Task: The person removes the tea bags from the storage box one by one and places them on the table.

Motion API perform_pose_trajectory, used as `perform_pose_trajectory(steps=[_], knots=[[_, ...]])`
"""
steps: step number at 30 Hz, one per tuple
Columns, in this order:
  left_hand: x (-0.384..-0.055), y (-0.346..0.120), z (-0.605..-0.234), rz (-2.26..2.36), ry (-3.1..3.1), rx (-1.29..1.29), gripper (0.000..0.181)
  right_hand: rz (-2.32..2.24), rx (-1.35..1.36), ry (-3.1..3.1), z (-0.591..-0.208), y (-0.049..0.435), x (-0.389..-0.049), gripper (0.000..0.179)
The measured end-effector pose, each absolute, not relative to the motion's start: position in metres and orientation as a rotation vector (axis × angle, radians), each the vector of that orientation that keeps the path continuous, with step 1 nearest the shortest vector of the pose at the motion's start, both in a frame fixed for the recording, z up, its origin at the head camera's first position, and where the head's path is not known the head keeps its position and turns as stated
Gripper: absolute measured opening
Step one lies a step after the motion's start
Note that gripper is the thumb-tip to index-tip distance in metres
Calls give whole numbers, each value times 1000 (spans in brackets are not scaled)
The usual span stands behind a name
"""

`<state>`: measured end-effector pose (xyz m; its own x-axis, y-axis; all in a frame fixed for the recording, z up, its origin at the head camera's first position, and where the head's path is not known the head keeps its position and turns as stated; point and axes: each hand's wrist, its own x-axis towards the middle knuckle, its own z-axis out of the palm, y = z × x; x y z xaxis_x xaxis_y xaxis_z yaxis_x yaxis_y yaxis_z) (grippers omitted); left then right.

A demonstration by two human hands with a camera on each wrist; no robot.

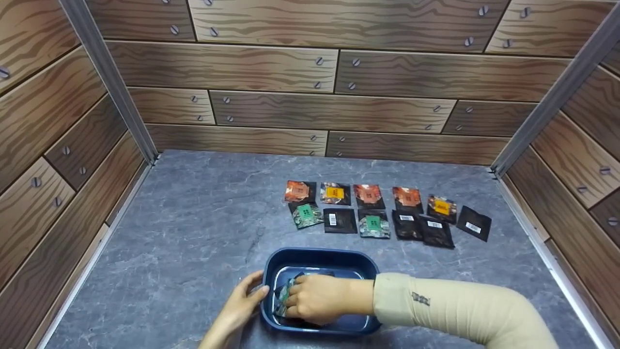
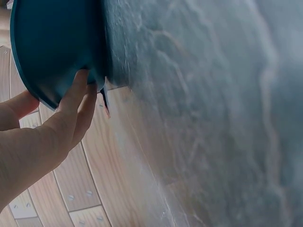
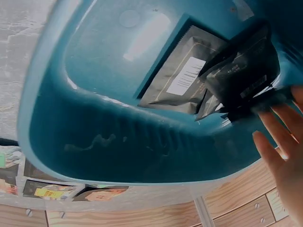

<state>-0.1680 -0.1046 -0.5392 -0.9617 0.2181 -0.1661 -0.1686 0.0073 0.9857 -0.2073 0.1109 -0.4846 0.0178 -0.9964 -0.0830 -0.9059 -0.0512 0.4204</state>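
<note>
A blue plastic basin stands near the front of the table. My left hand holds its left end, thumb at the rim and fingers against the outer wall. Inside the basin, my right hand reaches to the left end. Its fingers pinch a small packet with a green pattern, which looks dark and blurred in the right wrist view. Beside that hand, a black packet with a white barcode label lies on the basin floor. Another black packet leans over it; the hand hides the rest.
Beyond the basin, several flat packets lie in two rough rows: orange-fronted, yellow-labelled, green-labelled and black barcode-side-up ones. Wood-patterned panels wall the table at the back and both sides.
</note>
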Motion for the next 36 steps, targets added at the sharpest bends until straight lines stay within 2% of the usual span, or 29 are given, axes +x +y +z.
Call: perform_pose_trajectory(steps=[10, 17, 25, 36], knots=[[-168, -105, -540, 2043, 2015, 73, 50, -391, 1948, -1853, -474, 119, -209, 5], [-167, -104, -539, 2048, 2035, 89, 49, -258, 1893, -1851, -457, 141, -207, 16], [-168, -104, -539, 2036, 2047, 80, 49, -10, 1756, -1992, -443, 187, -210, 31], [-167, -105, -540, 2041, 2050, 98, 50, 213, 1487, -2094, -449, 256, -221, 40]])
